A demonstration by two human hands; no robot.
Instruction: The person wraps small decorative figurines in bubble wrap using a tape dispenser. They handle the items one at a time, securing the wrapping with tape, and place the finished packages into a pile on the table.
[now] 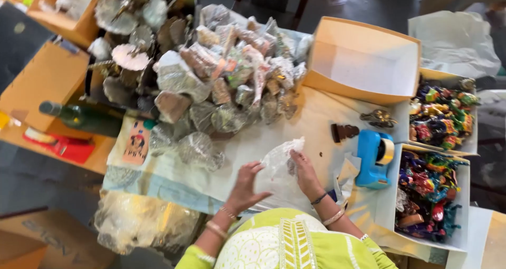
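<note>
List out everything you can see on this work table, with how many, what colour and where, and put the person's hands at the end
bubble-wrap piece: one, clear, table front, under both hands
wrapped bundles: a heap, too many to count, clear wrap over brown and grey, table centre and left
tape dispenser: one, blue with tan tape roll, right of the hands
empty box: one, tan outside, white inside, back right
painted figures: many, multicoloured, in two open boxes at the right edge
bottle: one, dark green, lying at the left
metal piece: one, brassy, behind the dispenser
brown piece: one, dark brown, beside it
table covering: one, pale paper
left hand: flat on the bubble-wrap piece
right hand: gripping its right edge
</note>
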